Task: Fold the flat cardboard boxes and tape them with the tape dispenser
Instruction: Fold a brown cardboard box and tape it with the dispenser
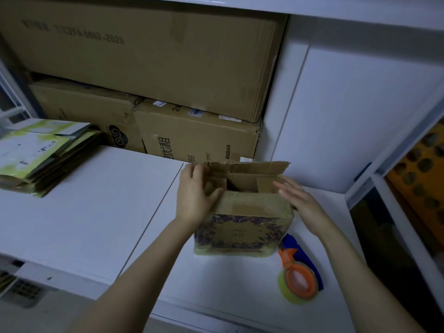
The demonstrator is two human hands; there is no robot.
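The left hand (pixel 195 195) grips the left corner of a small cardboard box (pixel 240 227), fingers curled over the left side flap and thumb laid across the near flap, which is folded down. The right hand (pixel 300 200) is spread with straight fingers against the right side flap; whether it actually touches is hard to tell. The box stands upright between the two hands, its top still open and its far flap standing up with a ragged edge. The near face is plain brown corrugated board printed with a purple leafy wreath around small lettering too faint to read. Just beside the box's right near corner, a tape dispenser (pixel 298 277) lies on the white table (pixel 96 212), with an orange frame, a blue handle and a yellowish tape roll. A stack of flat boxes (pixel 40 152) with green-and-white printing sits at the far left. Behind, a lower carton (pixel 199 138) reads "优租", and an upper carton (pixel 144 56) reads "0002-2020".
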